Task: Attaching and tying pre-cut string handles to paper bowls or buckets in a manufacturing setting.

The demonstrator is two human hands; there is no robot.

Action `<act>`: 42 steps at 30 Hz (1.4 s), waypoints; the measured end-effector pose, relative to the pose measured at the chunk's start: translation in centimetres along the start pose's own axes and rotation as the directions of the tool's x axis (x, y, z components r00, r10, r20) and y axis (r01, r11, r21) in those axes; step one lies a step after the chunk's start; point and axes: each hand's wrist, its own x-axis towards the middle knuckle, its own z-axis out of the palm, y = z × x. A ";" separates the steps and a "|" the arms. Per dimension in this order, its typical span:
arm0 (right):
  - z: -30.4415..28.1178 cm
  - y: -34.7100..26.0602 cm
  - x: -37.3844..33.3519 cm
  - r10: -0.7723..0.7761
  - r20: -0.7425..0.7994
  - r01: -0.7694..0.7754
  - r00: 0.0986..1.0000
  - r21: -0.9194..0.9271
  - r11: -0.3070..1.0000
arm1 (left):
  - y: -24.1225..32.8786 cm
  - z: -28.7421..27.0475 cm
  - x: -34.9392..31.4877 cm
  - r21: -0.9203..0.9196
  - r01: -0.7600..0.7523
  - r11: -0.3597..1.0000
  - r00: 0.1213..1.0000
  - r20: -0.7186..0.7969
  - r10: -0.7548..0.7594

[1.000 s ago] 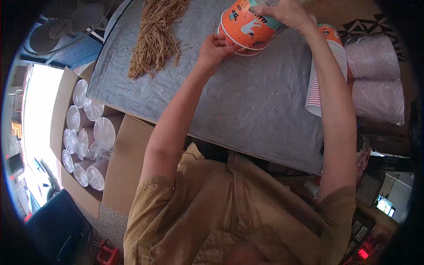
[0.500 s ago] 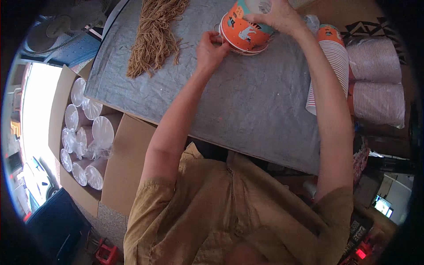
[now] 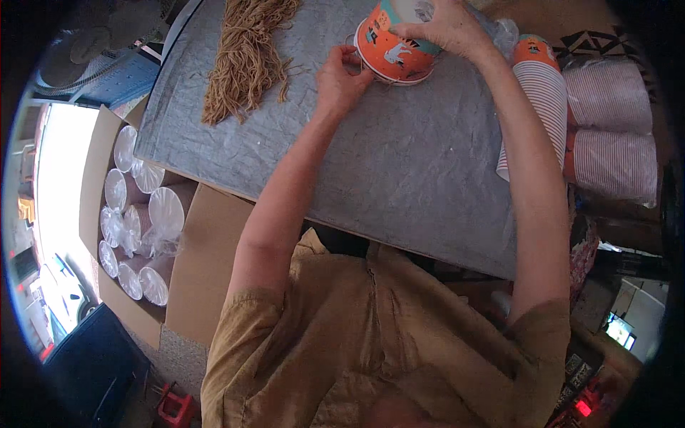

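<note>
At the far side of the table, a paper bucket (image 3: 396, 51) in orange and teal with printed figures is tilted, its white rim toward me. My right hand (image 3: 457, 30) grips its upper end, fingers spread over the top and thumb along the side. At the rim's left side, my left hand (image 3: 344, 80) is closed, with thumb and fingertips against the edge. A thin cord-like line shows beside that rim; whether the fingers also pinch it is too small to tell. A bundle of tan cords (image 3: 246, 60) lies left of the bucket.
The table (image 3: 421, 178) has a grey cover. Nested paper buckets (image 3: 539, 100) lie along its right side, beside plastic-wrapped stacks (image 3: 614, 135). At the left, an open cardboard box (image 3: 207, 264) holds several wrapped stacks (image 3: 168, 207). A fan (image 3: 89, 43) stands at upper left.
The bucket and both hands have shifted very slightly away from me. Their grip looks the same.
</note>
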 end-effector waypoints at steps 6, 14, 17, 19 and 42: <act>-0.4 2.2 -2.1 -0.351 -0.059 0.342 0.935 0.419 0.841 | 0.2 0.3 -0.1 0.008 0.010 1.000 1.000 0.005 -0.010; 1.7 0.5 -3.2 -0.128 -0.290 0.175 0.948 0.141 0.974 | -0.7 0.3 0.2 -0.288 0.088 0.954 0.989 -0.089 -0.118; 1.7 -0.4 -5.0 -0.058 -0.471 0.057 0.880 -0.015 0.998 | -1.2 0.0 -1.8 -0.345 -0.146 0.927 0.972 -0.224 0.070; 4.4 2.0 -8.2 -0.042 -0.827 0.309 0.560 0.162 0.937 | -0.6 0.6 -3.6 -0.234 -0.247 0.940 0.950 -0.252 0.187; 4.0 24.4 -36.7 0.581 -0.748 -0.213 0.322 0.541 0.814 | 15.4 22.2 -16.2 -0.135 -0.521 0.843 0.799 0.272 0.537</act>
